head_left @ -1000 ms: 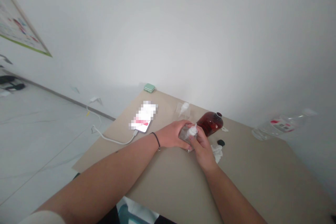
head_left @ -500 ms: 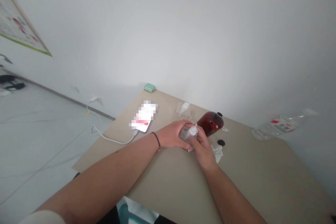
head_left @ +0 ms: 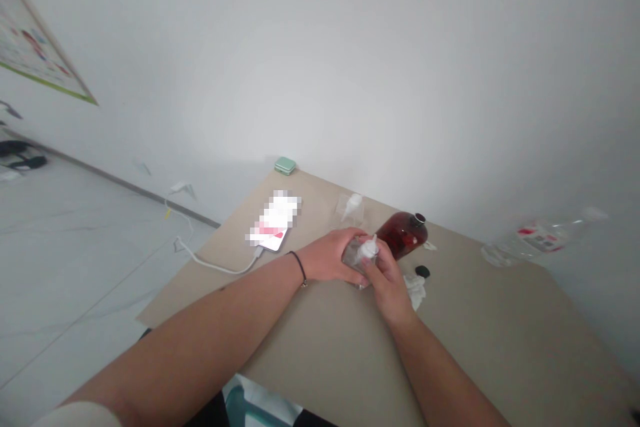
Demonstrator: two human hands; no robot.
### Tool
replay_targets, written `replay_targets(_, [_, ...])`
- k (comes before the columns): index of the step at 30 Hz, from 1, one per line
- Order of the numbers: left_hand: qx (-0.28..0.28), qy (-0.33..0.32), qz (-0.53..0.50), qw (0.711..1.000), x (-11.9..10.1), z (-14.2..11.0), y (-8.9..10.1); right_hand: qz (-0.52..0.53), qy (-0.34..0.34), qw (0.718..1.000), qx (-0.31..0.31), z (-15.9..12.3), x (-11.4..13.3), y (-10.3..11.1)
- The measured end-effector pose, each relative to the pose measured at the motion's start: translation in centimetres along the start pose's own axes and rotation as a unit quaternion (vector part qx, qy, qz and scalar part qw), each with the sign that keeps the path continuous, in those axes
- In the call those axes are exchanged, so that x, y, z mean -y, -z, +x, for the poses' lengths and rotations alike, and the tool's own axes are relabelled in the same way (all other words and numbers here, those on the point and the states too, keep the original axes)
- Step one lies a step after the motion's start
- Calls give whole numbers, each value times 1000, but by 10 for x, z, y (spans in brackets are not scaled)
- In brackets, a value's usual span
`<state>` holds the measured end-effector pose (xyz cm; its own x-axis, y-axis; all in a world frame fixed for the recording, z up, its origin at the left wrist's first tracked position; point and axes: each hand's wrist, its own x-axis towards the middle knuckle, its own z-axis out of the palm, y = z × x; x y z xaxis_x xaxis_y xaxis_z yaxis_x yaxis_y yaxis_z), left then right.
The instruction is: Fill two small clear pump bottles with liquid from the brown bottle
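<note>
Both of my hands meet at a small clear bottle (head_left: 352, 253) above the table. My left hand (head_left: 333, 255) wraps around its body from the left. The fingers of my right hand (head_left: 389, 279) close on the white nozzle cap (head_left: 369, 249) at its top. Just beyond my right hand is a brown bottle (head_left: 401, 233) with an open mouth. A black cap (head_left: 423, 271) and a crumpled white tissue (head_left: 415, 290) lie to the right of that hand. Behind my hands, a white nozzle piece (head_left: 354, 203) rests on a clear plastic bag (head_left: 343, 212).
A phone (head_left: 276, 221) on a white charging cable (head_left: 220, 269) lies left on the beige table (head_left: 320, 360). A small green case (head_left: 285, 165) sits at the back corner. At the right stands a clear plastic bottle (head_left: 537, 238) with a red and white label, near the wall.
My hands keep the same hold on the small bottle and its cap. The view has shifted very slightly; otherwise little differs.
</note>
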<state>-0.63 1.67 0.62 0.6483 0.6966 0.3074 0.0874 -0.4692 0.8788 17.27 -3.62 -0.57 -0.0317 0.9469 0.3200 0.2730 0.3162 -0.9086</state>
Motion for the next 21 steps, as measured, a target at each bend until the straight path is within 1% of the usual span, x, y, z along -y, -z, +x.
replay_targets(8, [0,14,5,1000,-3,0,0,-3,-1,1000,6,0,-1,0])
replay_targets(21, [-4,11,0,1000,-7,0,1,0,7,1000,11,0,2,0])
